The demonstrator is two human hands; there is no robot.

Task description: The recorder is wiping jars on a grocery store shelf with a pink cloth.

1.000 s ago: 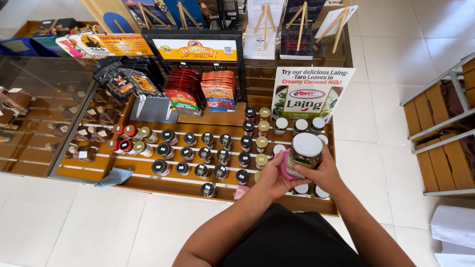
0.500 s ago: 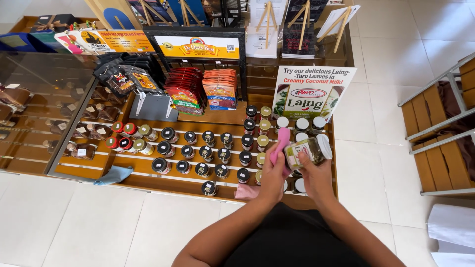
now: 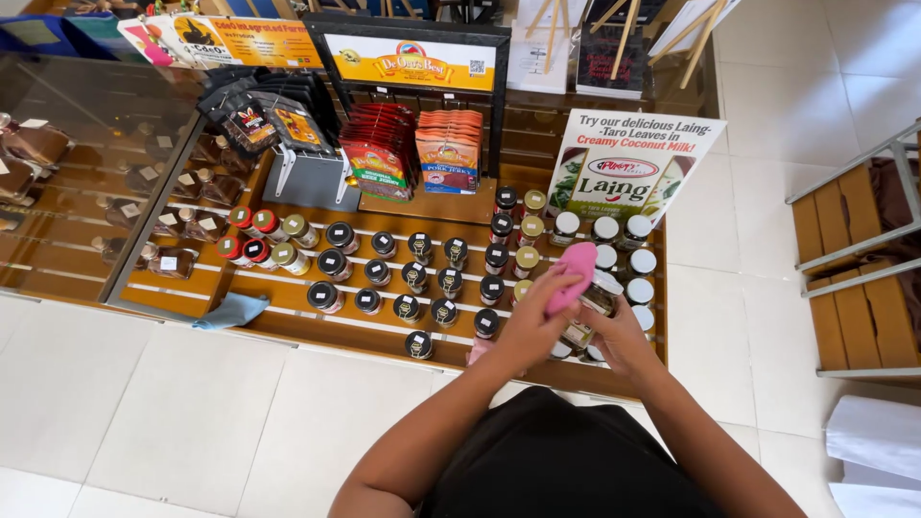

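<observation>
My left hand [image 3: 532, 321] holds a pink cloth [image 3: 573, 273] pressed against a glass jar with a white lid [image 3: 602, 295]. My right hand [image 3: 619, 341] grips that jar from below, tilted on its side over the wooden display shelf [image 3: 288, 288]. Both hands are at the right end of the shelf, just in front of a group of white-lidded jars [image 3: 638, 261]. Rows of black-lidded jars [image 3: 422, 278] stand to the left of my hands.
A printed sign [image 3: 628, 168] leans behind the white-lidded jars. Red and orange packets [image 3: 413, 149] stand at the back, dark pouches [image 3: 264, 120] on a rack to their left. A glass case [image 3: 67, 173] is at far left, a blue cloth [image 3: 230, 310] on the shelf edge, wooden shelving [image 3: 859, 278] at right.
The jar was held upright a second ago; I have tipped it onto its side and lowered it, and the pink cloth has moved up over its lid end.
</observation>
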